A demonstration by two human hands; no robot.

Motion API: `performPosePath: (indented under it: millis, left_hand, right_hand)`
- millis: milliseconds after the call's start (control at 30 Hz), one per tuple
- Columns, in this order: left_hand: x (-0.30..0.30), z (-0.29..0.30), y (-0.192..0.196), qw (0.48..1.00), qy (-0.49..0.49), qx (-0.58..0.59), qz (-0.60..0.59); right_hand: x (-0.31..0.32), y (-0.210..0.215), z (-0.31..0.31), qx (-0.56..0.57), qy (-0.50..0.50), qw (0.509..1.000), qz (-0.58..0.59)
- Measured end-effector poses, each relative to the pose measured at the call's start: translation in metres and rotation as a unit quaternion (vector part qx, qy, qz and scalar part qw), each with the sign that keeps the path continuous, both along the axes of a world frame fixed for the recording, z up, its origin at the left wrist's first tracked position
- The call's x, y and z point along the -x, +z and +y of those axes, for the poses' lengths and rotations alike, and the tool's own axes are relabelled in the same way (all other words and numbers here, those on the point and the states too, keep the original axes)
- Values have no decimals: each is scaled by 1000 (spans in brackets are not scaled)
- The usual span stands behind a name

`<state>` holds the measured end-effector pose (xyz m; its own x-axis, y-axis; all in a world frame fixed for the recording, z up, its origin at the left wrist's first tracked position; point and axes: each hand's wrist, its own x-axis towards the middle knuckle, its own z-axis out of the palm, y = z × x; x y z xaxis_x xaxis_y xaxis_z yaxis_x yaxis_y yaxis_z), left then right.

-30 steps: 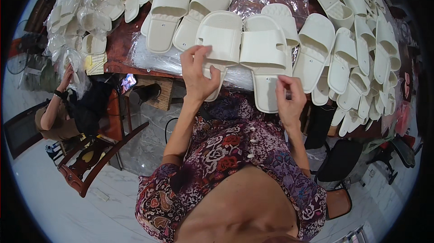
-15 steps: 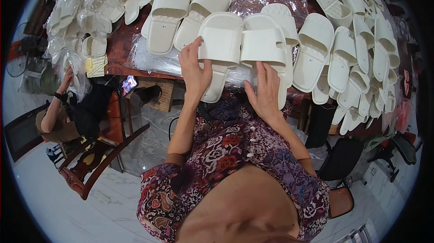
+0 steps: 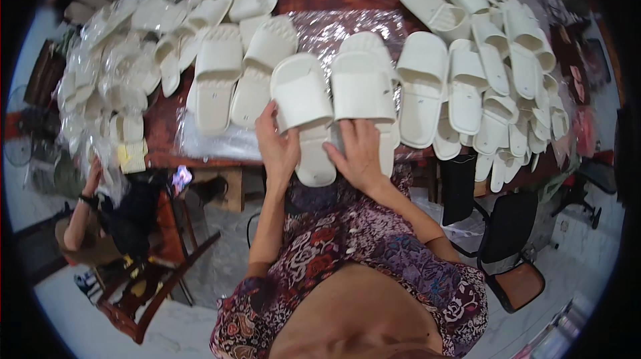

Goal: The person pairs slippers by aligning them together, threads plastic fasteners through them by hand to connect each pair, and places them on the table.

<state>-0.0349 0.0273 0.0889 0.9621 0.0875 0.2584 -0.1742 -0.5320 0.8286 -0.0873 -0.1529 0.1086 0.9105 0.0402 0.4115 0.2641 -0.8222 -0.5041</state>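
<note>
Two cream slide slippers lie side by side before me at the table's near edge, toes pointing away. The left slipper is gripped along its left side by my left hand, fingers on the outer edge and thumb by the strap. My right hand has its fingertips tucked under the strap of the right slipper, thumb reaching toward the left one. Those fingertips are hidden. Behind the right slipper, another cream slipper shows partly. Clear plastic wrap lies beneath.
Matching slippers stand to the left, and more pile up on the right. Bagged slippers heap at far left. Beside them a seated person's hand touches clear plastic. A black chair stands at right, a wooden chair at lower left.
The view has shifted, so the table sits lower in the picture. The right slipper now lies straighter beside the left one, and my right hand has moved closer to my left.
</note>
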Motion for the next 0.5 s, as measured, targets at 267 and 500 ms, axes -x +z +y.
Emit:
performPosePath:
  millis: [267,500]
  left_hand:
    - [2,-2,1,999,4,5,-32]
    - [6,-12,13,999,-1,15,-40]
  right_hand:
    - [-6,-8,9,-7,-3,1000,-1]
    - [-16,1,6,-54,-29,998,-13]
